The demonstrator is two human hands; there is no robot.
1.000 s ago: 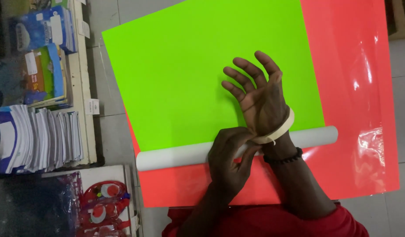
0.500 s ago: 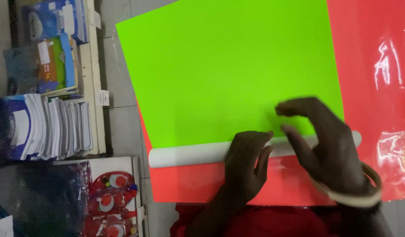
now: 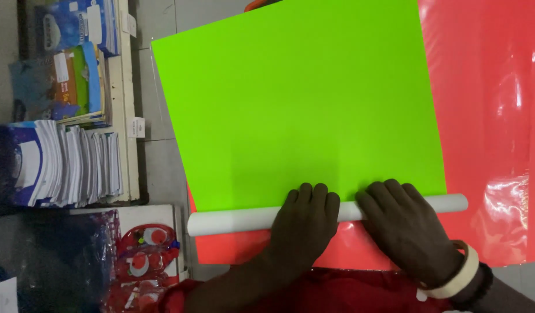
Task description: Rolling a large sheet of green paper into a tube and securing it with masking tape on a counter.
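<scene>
Left of the sheets, stacked booklets (image 3: 70,162) and packets stand on a shelf (image 3: 128,104), well apart from both hands. At the near edge of the green sheet (image 3: 296,104), a white roll (image 3: 232,222) lies with its long axis running left to right. Left hand (image 3: 305,223) and right hand (image 3: 409,229) rest side by side, palms down and fingers curled over the roll. Beneath lies a glossy red sheet (image 3: 488,116) on a grey tiled floor (image 3: 163,168). A tape ring (image 3: 453,281) circles the right wrist.
</scene>
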